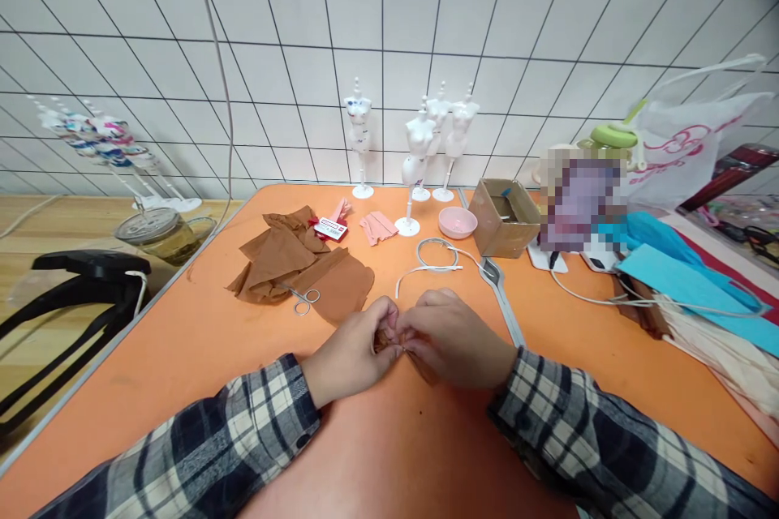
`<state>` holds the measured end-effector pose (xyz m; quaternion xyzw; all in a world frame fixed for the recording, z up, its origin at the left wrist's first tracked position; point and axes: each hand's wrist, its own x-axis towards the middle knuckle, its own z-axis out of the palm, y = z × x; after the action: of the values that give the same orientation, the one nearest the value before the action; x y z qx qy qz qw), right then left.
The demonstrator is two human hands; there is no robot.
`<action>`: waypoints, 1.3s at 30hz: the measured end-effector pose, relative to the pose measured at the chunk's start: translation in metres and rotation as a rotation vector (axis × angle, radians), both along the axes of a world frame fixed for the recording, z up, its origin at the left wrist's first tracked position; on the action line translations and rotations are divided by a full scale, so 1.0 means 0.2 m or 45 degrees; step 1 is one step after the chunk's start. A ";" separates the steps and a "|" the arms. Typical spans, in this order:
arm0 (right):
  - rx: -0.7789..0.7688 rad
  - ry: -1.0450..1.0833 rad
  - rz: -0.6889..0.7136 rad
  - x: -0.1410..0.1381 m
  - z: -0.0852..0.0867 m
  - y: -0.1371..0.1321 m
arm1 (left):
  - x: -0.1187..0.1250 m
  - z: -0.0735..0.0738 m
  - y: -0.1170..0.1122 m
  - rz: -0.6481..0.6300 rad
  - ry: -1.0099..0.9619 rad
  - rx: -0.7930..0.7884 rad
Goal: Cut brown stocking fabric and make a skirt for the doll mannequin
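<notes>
My left hand [359,349] and my right hand [454,339] meet over the front middle of the orange table [341,462]. Both are closed, pinching a small piece of brown fabric [424,371] between them. Most of that piece is hidden by my fingers. Just beyond my left hand lies a heap of brown fabric [286,255], with small scissors [306,302] resting by its near edge. A white cord [438,266] with a coiled loop is behind my right hand. Whether a needle or thread is at my fingertips is too small to tell.
Several white mini dress forms [419,147] stand at the back. Pink fabric pieces [378,227], a pink bowl [458,222] and a cardboard box [506,217] are before them. A metal ruler [504,300] lies right of my hand. Blue fabric [699,280] covers the right side.
</notes>
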<state>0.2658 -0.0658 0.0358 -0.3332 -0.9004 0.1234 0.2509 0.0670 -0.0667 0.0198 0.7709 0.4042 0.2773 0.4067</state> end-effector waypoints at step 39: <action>-1.723 1.344 -0.390 -0.15 -0.10 -0.08 | 0.06 0.00 -0.03 0.404 -0.626 -0.125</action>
<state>0.2365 -0.0813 0.0155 -0.4275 -0.3452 0.7350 0.3974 0.0799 -0.0717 0.0199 0.5873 0.4218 0.4960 0.4808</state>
